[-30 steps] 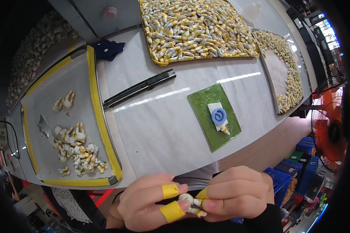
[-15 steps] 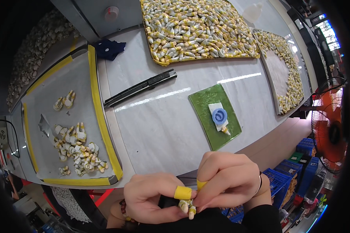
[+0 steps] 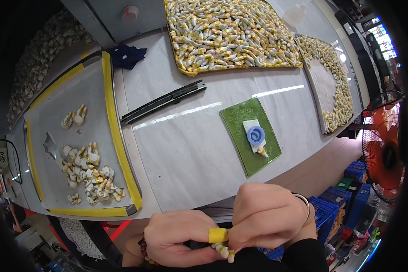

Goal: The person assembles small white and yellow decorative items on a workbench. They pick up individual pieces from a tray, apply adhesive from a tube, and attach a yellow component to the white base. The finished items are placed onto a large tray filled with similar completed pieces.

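Note:
Low in the head view, my left hand (image 3: pixel 179 238) is closed, pinching small white-and-yellow pieces with pale rounded ends (image 3: pixel 223 250) between thumb and fingers. Yellow tape (image 3: pixel 218 235) wraps one of its fingertips. My right hand (image 3: pixel 267 217) meets it from the right, its fingers pressed together on the same pieces; its fingertips partly hide the contact. Both hands are in front of the table's near edge. Beyond them, a green mat (image 3: pixel 242 120) carries a blue round cup-like piece (image 3: pixel 255 135) on white paper, with one small piece at the paper's lower end.
At left, a tray edged with yellow tape (image 3: pixel 118 136) holds a heap of similar pieces (image 3: pixel 97 179). A black utility knife (image 3: pixel 167 102) lies on the table. Full trays of pieces (image 3: pixel 233 36) stand at the back and right. A dark blue cloth (image 3: pixel 128 56) and an orange fan (image 3: pixel 387 154) flank the table.
My right hand has turned so its back faces up more, and its wrist bangle shows. The pieces have shifted slightly right and down between my fingers.

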The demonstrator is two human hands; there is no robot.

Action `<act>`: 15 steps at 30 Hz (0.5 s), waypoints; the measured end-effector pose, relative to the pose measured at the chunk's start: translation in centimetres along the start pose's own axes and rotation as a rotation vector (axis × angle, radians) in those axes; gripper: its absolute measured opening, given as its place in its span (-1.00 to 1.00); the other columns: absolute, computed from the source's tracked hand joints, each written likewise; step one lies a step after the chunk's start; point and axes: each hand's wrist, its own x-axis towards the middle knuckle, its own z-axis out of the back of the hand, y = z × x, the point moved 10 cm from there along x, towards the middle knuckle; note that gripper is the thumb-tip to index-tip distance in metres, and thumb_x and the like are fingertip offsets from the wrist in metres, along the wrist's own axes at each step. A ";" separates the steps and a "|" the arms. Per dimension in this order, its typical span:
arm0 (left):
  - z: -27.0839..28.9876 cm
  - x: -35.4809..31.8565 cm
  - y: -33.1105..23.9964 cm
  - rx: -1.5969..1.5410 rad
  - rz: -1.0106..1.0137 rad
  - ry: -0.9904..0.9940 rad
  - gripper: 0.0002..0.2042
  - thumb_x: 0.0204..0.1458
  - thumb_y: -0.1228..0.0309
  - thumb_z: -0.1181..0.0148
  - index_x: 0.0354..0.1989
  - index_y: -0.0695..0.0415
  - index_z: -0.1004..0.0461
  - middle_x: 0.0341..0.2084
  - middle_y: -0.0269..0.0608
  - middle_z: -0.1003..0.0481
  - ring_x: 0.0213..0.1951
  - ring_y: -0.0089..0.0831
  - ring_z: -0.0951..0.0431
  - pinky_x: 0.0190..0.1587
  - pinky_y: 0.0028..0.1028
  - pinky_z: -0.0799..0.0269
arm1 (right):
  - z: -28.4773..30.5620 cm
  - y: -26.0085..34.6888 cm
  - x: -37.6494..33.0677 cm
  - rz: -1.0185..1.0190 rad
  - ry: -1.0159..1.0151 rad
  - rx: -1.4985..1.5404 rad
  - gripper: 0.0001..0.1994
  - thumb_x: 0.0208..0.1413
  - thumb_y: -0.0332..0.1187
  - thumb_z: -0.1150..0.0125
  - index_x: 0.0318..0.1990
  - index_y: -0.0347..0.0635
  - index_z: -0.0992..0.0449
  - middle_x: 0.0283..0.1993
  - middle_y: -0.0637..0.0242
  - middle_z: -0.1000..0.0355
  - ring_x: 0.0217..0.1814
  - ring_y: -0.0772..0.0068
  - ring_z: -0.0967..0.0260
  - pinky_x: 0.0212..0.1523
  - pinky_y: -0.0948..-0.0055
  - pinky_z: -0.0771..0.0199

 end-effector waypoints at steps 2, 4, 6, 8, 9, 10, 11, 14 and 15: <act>-0.1 0.0 0.0 -0.021 0.020 0.008 -0.78 -0.20 0.61 -0.39 -0.35 0.39 -0.53 -0.48 0.00 -0.55 -0.44 -0.24 -0.60 -0.38 -0.45 -0.51 | 0.0 0.1 -0.2 0.018 -0.019 0.043 -0.89 -0.14 -0.46 -0.41 -0.43 -0.19 -0.58 -0.45 0.36 -0.42 -0.46 0.37 -0.35 -0.48 0.45 -0.32; 0.0 0.1 -0.1 -0.052 0.015 -0.007 -0.77 -0.20 0.61 -0.39 -0.32 0.40 -0.52 -0.48 0.01 -0.55 -0.44 -0.24 -0.60 -0.37 -0.45 -0.51 | 0.1 -0.2 -0.4 0.015 -0.051 0.120 -0.88 -0.13 -0.46 -0.41 -0.41 -0.19 -0.58 -0.44 0.35 -0.42 -0.44 0.36 -0.35 -0.46 0.45 -0.32; 0.0 0.2 -0.2 -0.094 -0.014 -0.044 -0.75 -0.19 0.61 -0.39 -0.30 0.40 -0.52 -0.47 0.01 -0.56 -0.43 -0.25 -0.60 -0.37 -0.45 -0.51 | 0.2 -0.8 -0.7 -0.009 -0.096 0.231 -0.88 -0.12 -0.47 -0.41 -0.39 -0.19 -0.58 -0.43 0.33 -0.42 -0.42 0.35 -0.35 -0.44 0.44 -0.33; 0.0 0.3 -0.4 -0.125 -0.043 -0.048 -0.74 -0.19 0.62 -0.39 -0.29 0.40 -0.52 -0.46 0.01 -0.56 -0.43 -0.26 -0.60 -0.37 -0.46 -0.51 | 0.1 -1.0 -0.9 -0.011 -0.113 0.317 -0.88 -0.11 -0.47 -0.41 -0.39 -0.20 -0.58 -0.42 0.32 -0.43 -0.40 0.34 -0.36 -0.42 0.43 -0.33; 0.0 0.3 -0.5 -0.141 -0.057 -0.049 -0.74 -0.19 0.62 -0.39 -0.28 0.40 -0.52 -0.46 0.01 -0.56 -0.43 -0.26 -0.60 -0.37 -0.46 -0.51 | 0.1 -1.0 -0.9 -0.012 -0.122 0.360 -0.88 -0.11 -0.47 -0.40 -0.38 -0.20 -0.58 -0.41 0.32 -0.43 -0.39 0.34 -0.36 -0.41 0.43 -0.33; 0.1 0.2 -0.5 -0.139 -0.064 -0.066 -0.74 -0.19 0.62 -0.39 -0.28 0.40 -0.52 -0.46 0.01 -0.56 -0.43 -0.26 -0.60 -0.37 -0.46 -0.51 | 0.0 -0.9 -0.8 0.002 -0.116 0.341 -0.88 -0.11 -0.48 -0.40 -0.38 -0.20 -0.58 -0.41 0.32 -0.42 -0.39 0.34 -0.36 -0.42 0.43 -0.33; 0.2 0.0 -0.5 -0.138 -0.072 -0.082 -0.74 -0.19 0.63 -0.38 -0.28 0.40 -0.52 -0.45 0.01 -0.56 -0.43 -0.26 -0.61 -0.37 -0.46 -0.51 | -0.1 -0.8 -0.7 0.015 -0.110 0.322 -0.88 -0.11 -0.48 -0.40 -0.37 -0.21 -0.59 -0.42 0.32 -0.42 -0.40 0.34 -0.36 -0.42 0.43 -0.33; 0.0 0.0 -0.5 -0.064 -0.047 -0.028 -0.75 -0.19 0.63 -0.38 -0.29 0.39 -0.52 -0.45 0.02 -0.57 -0.43 -0.27 -0.61 -0.37 -0.46 -0.51 | 0.3 0.0 -0.6 0.060 -0.093 0.203 -0.88 -0.12 -0.50 -0.39 -0.36 -0.23 -0.60 -0.42 0.33 -0.41 -0.40 0.35 -0.36 -0.43 0.43 -0.34; 0.0 0.0 -0.5 -0.027 -0.032 0.008 -0.75 -0.19 0.63 -0.38 -0.30 0.39 -0.52 -0.45 0.02 -0.57 -0.43 -0.27 -0.61 -0.37 -0.45 -0.51 | 0.4 0.3 -0.6 0.075 -0.088 0.153 -0.88 -0.12 -0.50 -0.39 -0.36 -0.23 -0.60 -0.42 0.33 -0.41 -0.39 0.35 -0.36 -0.43 0.44 -0.34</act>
